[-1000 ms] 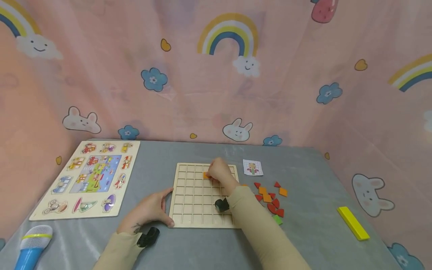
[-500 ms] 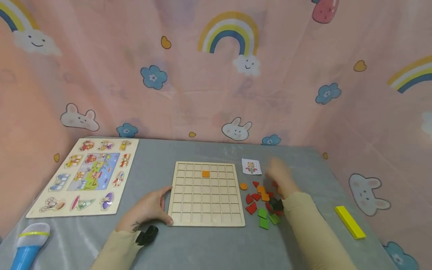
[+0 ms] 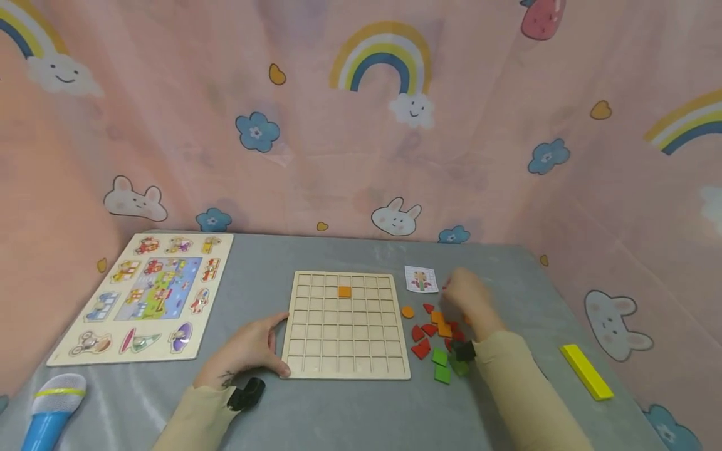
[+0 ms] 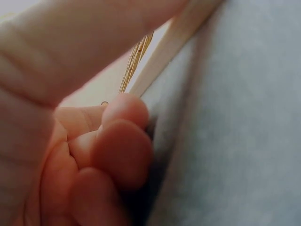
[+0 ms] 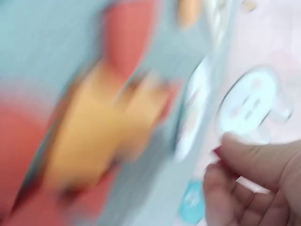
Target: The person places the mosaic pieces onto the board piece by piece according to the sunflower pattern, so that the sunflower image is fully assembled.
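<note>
My left hand (image 3: pixel 251 346) rests against the left edge of a wooden grid board (image 3: pixel 346 346), thumb and index finger spread along it. Close up in the left wrist view, the board's pale edge (image 4: pixel 162 55) runs past the fingers. One orange square tile (image 3: pixel 345 292) sits in a cell near the board's top. To the right of the board, my right hand (image 3: pixel 469 297) is above the loose tiles, pinching a small red tile (image 5: pixel 217 151) between thumb and fingers; most of it is hidden. Below lie red tiles (image 3: pixel 420 349), orange squares (image 3: pixel 444 329) and green squares (image 3: pixel 442 374).
A small pattern card (image 3: pixel 421 279) lies right of the board's top corner, with an orange round tile (image 3: pixel 408 312) below it. A picture puzzle board (image 3: pixel 211 300) and a toy microphone (image 3: pixel 56 407) are at left. A yellow bar (image 3: pixel 586 372) lies far right.
My right hand has left the orange square tile on the board, moved right to the loose tiles and picked up a red tile. My left hand has stayed at the board's edge.
</note>
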